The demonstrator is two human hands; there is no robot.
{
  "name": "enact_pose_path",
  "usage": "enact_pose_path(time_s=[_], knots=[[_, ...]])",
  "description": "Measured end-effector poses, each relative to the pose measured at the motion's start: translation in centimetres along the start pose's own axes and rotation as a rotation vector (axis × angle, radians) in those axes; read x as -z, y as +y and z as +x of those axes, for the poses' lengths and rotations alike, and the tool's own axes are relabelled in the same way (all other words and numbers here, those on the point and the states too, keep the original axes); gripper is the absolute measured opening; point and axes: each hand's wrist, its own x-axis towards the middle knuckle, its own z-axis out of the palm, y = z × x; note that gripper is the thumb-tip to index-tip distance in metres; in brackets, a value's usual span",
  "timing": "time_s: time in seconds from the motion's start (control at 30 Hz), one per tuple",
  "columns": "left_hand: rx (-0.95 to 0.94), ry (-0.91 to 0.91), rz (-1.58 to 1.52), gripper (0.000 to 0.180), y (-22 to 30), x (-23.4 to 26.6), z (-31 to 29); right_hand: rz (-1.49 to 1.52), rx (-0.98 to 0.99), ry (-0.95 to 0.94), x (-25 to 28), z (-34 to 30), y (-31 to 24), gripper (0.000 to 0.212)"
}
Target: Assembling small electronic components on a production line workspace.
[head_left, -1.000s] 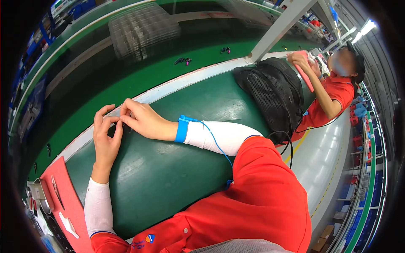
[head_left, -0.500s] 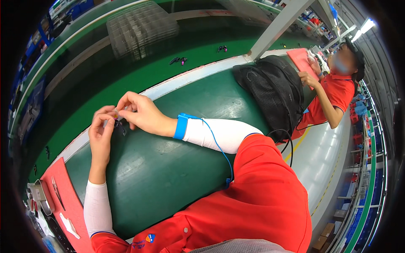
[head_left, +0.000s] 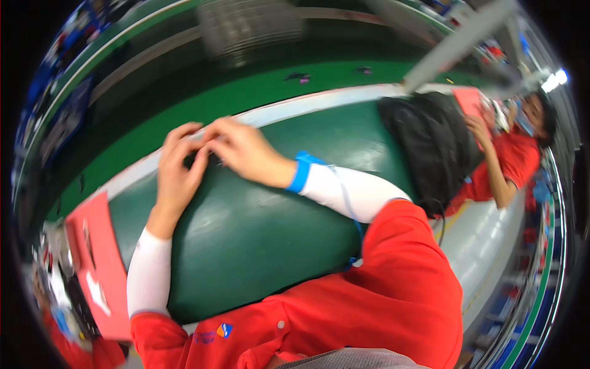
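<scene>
Over the far edge of the dark green table mat (head_left: 258, 240), my two hands meet with fingertips together. My left hand (head_left: 178, 166) is closed in a pinch, and my right hand (head_left: 246, 150) pinches from the other side. Between them is a small dark part (head_left: 217, 162), mostly covered by fingers and blurred; its exact kind cannot be made out. A blue wrist strap (head_left: 300, 173) with a thin blue cord circles my right wrist, over a white sleeve.
Beyond a pale rail runs a green conveyor (head_left: 246, 101) bearing small black-and-pink parts (head_left: 300, 78). A black mesh bag (head_left: 430, 144) lies right, beside a co-worker in red (head_left: 513, 157). At left, a pink mat (head_left: 117, 295) carries tweezers (head_left: 89, 246) and white paper (head_left: 97, 294).
The view has shifted, so the scene sits farther right and looks blurred. My hands stay together, fingers drawn closer, and the part that dangled below them is now mostly hidden.
</scene>
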Motion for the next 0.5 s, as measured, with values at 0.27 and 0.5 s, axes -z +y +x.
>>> enact_pose_path(time_s=[0.27, 0.5], knots=[[0.544, -0.110, -0.931, 0.018, -1.5, -0.7, -1.0, -0.295, 0.043, -0.044, 0.3, 0.3, -1.5, 0.011], [0.689, -0.173, -1.183, 0.027, -0.5, 0.7, -0.6, -0.034, -0.112, 0.028, -0.2, 0.5, -0.7, 0.013]])
